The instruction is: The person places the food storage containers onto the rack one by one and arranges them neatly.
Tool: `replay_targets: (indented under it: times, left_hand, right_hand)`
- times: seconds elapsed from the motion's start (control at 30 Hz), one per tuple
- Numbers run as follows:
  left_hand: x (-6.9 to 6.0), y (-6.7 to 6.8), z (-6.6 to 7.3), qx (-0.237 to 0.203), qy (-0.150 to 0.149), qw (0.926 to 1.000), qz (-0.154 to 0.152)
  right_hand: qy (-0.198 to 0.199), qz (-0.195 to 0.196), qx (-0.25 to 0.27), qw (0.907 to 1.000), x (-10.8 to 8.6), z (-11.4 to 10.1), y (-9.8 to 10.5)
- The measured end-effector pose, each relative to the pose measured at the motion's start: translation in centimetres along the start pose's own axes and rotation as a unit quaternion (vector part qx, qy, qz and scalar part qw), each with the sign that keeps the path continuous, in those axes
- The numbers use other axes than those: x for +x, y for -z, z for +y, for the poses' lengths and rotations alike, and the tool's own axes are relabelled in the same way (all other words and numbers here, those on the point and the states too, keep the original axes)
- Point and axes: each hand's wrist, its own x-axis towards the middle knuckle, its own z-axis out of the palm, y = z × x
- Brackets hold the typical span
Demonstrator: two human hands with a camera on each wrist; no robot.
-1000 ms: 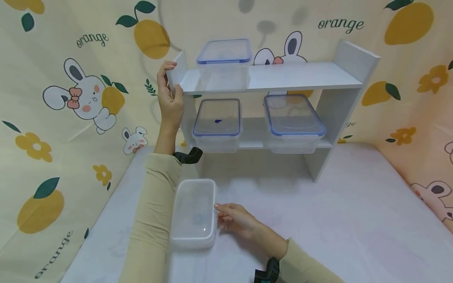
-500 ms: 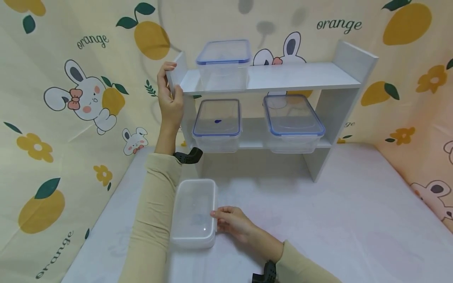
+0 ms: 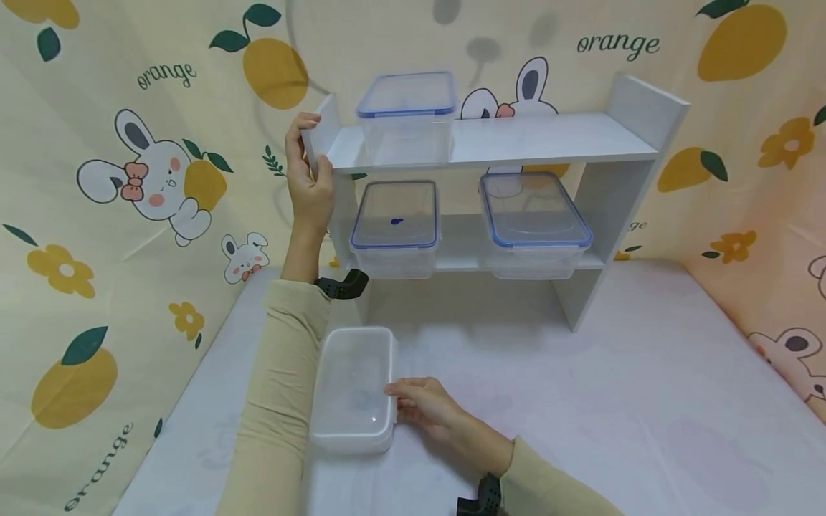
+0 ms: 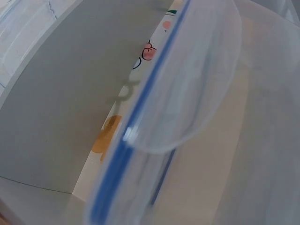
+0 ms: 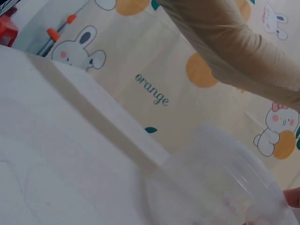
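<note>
My left hand (image 3: 311, 179) grips the upright left side panel of a white two-tier shelf (image 3: 542, 140), thumb at the front and fingertips over the upper edge. Below, on the table, lies a frosted clear plastic food container (image 3: 355, 383) with no blue rim showing. My right hand (image 3: 429, 408) pinches this container's right edge, its thumb on the rim and the other fingers against the side wall, partly hidden. The right wrist view shows the same food container (image 5: 211, 173) close up, with fingertips (image 5: 293, 197) at its edge.
One blue-rimmed lidded box (image 3: 406, 100) stands on the top tier. Two more, a left box (image 3: 395, 229) and a right box (image 3: 538, 222), stand on the lower tier. White cloth covers the table (image 3: 652, 401), and printed fabric (image 3: 148, 287) hangs behind and beside it.
Over the last second my right hand has shifted slightly left, bringing its thumb onto the container's rim. My left hand, the shelf and the boxes look still.
</note>
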Motion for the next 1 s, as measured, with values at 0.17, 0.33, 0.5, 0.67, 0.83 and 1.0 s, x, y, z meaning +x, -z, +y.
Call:
replay_targets:
  times: [0.17, 0.33, 0.5, 0.67, 0.83, 1.0]
  left_hand:
    - [0.1, 0.0, -0.2, -0.001, -0.002, 1.0, 0.0]
    - [0.0, 0.0, -0.3, -0.002, -0.001, 1.0, -0.003]
    - [0.0, 0.0, -0.1, -0.004, 0.0, 1.0, -0.002]
    - [0.0, 0.0, 0.1, -0.003, 0.0, 1.0, 0.001]
    - [0.1, 0.0, 0.0, -0.008, -0.003, 1.0, 0.004]
    - [0.0, -0.1, 0.0, -0.012, -0.002, 0.9999, 0.002]
  right_hand:
    - [-0.003, 0.019, -0.002, 0.9998, -0.1, -0.3, 0.1]
    - [-0.004, 0.027, -0.002, 0.9996, -0.4, -0.4, 0.6]
    - [-0.004, 0.024, -0.003, 0.9997, -0.8, -0.6, 1.3]
    - [-0.005, 0.02, -0.01, 0.9997, -1.2, -1.0, 1.7]
    - [-0.009, 0.019, -0.015, 0.9997, -1.3, -1.3, 2.0]
    - [-0.01, 0.02, -0.01, 0.9997, -1.5, -1.5, 2.2]
